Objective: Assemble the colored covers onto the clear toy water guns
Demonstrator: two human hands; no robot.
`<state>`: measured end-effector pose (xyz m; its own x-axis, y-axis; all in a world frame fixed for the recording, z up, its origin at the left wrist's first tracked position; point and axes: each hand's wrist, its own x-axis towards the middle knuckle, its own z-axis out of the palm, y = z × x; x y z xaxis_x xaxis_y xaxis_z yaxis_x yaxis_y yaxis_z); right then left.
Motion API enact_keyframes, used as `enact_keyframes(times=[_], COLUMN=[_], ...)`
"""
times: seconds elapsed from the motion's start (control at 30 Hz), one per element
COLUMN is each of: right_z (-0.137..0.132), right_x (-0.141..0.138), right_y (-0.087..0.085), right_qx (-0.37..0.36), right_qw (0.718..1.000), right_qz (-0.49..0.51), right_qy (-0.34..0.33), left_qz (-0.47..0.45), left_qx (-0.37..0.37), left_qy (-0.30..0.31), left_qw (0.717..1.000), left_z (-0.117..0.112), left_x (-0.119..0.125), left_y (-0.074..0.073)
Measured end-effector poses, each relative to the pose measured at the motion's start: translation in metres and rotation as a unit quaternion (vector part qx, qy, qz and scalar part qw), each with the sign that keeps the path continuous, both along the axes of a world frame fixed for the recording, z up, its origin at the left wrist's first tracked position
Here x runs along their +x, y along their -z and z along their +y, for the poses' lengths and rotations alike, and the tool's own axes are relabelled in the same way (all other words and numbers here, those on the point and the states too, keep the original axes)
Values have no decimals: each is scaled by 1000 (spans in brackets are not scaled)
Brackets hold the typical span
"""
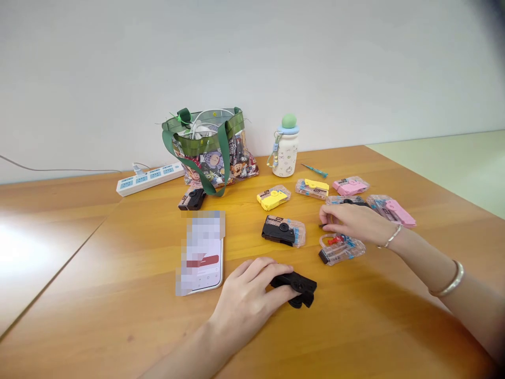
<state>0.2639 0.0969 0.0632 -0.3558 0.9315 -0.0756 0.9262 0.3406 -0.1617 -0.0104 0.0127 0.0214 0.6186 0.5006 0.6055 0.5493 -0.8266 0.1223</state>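
Note:
My left hand [254, 289] is closed around a black plastic casing [295, 287] with a round knob, near the front of the table. Over on the right, my right hand [351, 220] is in a pinch, with a small dark piece [322, 226] at its fingertips; its kind is too small to make out. Just below that hand lies a clear plastic toy body [342, 250] with a red part, blue parts and a looped tube. A clear and black toy [283, 230] labelled like a mini water gun lies between the hands. Another black-and-clear toy [347, 200] is partly hidden behind my right hand.
Yellow toys [273, 198] and pink toys [351, 185] lie farther back, near a small screwdriver [314, 170]. A white bottle [285, 152], a green-handled bag [213, 152] and a power strip [150, 179] stand by the wall. A phone [203, 252] lies left, below a black toy [192, 199].

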Motion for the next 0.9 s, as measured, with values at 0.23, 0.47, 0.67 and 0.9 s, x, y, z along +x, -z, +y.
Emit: enact_keyframes(times=[0.23,0.47,0.67,0.9], right_z=[-37,-61,-59,-62], right_x=[-27,-55,-60,-65], right_y=[-10,-2,10,15], right_qx=[-54,-195,-251,-251], right_qw=[948,902,874,871], right_qz=[304,352,389,408], right_qy=[-71,-155,-144,-110], left_qz=[7,32,35,26], left_qx=[13,8,19,18], left_qy=[-5,-7,-1,-4], left_qw=[1000,999,999,999], left_z=[2,1,-1,0], left_x=[-2,0,2,2], left_y=[-1,-2,1,3])
